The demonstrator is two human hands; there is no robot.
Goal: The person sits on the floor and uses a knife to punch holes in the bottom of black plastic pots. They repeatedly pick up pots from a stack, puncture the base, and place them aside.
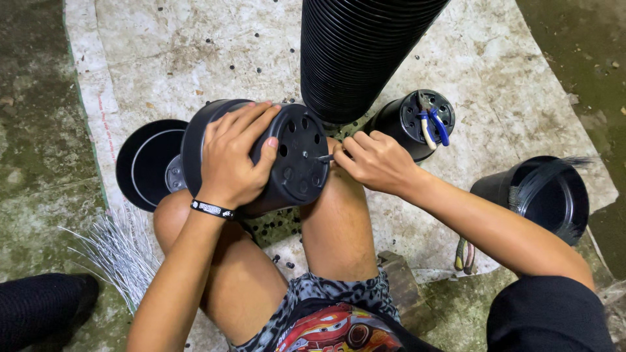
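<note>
Head view, centre of frame: black plastic pot (287, 163) lying on its side across my knees, perforated base turned to the right; I log my left hand (231, 160) draped over its wall, fingers spread and curled round it, thumb near the base edge, a black wristband below; my right hand (375, 161) sits just right of the base, fingers pinched shut on a thin metal tool (324, 157) whose tip touches the base near its middle. Left of the pot, touching its mouth, another black pot (147, 163) lies open toward me. Upper centre: tall stack of nested black pots (355, 52) rising just behind the held pot, close to my right knuckles; upper right, an upturned pot (411, 120) with blue-and-white handled pliers (433, 127) on its base; right edge, an open pot (541, 192) holding dark strands. Lower left: bundle of pale wires (120, 251) on the mat (163, 52); open mat lies in the upper left and between the right-hand pots.
</note>
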